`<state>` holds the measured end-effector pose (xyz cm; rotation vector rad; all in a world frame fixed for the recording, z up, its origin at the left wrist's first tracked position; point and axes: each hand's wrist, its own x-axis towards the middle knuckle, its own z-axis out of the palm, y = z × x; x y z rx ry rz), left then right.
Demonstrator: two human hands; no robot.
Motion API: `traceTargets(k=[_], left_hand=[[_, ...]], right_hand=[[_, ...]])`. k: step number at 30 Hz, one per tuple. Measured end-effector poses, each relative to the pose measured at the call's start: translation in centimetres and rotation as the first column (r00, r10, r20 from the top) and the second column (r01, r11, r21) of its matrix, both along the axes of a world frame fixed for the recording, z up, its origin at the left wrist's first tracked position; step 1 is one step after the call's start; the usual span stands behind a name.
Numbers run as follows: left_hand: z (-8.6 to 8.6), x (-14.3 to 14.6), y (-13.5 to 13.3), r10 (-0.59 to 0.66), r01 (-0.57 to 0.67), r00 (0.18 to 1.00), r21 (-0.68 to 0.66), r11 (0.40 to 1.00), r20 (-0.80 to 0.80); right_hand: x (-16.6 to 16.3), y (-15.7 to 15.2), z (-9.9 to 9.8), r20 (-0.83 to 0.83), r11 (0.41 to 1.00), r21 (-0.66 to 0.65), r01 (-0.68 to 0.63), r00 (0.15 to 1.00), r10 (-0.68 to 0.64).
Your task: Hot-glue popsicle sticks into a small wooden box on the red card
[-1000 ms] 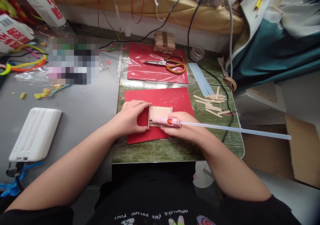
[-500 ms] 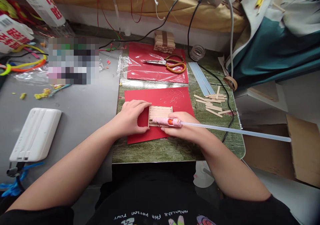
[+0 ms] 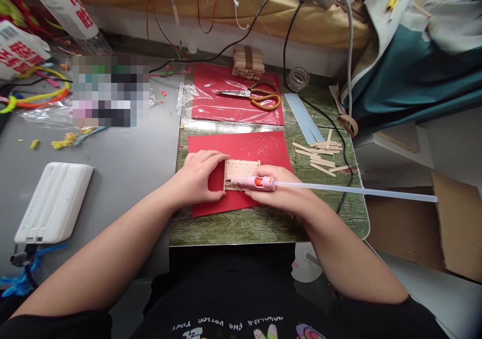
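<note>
A small panel of flat wooden craft sticks (image 3: 241, 167) lies on a sheet of red paper (image 3: 214, 145), with a raised stick along its left and right edges. My left hand (image 3: 196, 178) grips the panel's left edge between thumb and fingers. In my right hand (image 3: 288, 194) is a pink hot glue gun (image 3: 246, 182), lying over the lower part of the panel with its tip toward the left edge. A long translucent glue stick (image 3: 350, 189) juts out of its back to the right. My right fingers are partly hidden by the gun.
Scissors (image 3: 265, 96) rest on wrapped red paper (image 3: 226, 110) behind, near a bundle of craft sticks (image 3: 247, 62). To the right are spare glue sticks (image 3: 302, 118), loose craft sticks (image 3: 322, 158) and a black cable (image 3: 327, 112). A white power bank (image 3: 54, 203) lies left.
The glue gun has shifted slightly to the right, and the back end of its glue stick has risen a little. My left hand and the panel stay nearly still.
</note>
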<state>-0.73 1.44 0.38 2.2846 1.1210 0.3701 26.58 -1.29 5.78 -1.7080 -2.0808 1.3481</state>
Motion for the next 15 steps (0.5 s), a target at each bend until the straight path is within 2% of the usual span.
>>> traceTargets(k=[5, 11, 15], left_hand=[[-0.12, -0.02, 0.05, 0.002, -0.002, 1.000, -0.006, 1.000, -0.006], [-0.19, -0.08, 0.16, 0.002, -0.002, 1.000, -0.012, 1.000, -0.019], [-0.12, -0.06, 0.18, 0.001, -0.001, 1.000, -0.013, 1.000, -0.019]], right_hand=[[0.20, 0.06, -0.22, -0.031, 0.999, -0.040, 0.005, 0.999, -0.007], [-0.31, 0.22, 0.19, 0.054, 1.000, -0.020, -0.001, 0.999, 0.002], [-0.12, 0.07, -0.27, 0.061, 0.999, -0.031, 0.018, 0.998, -0.016]])
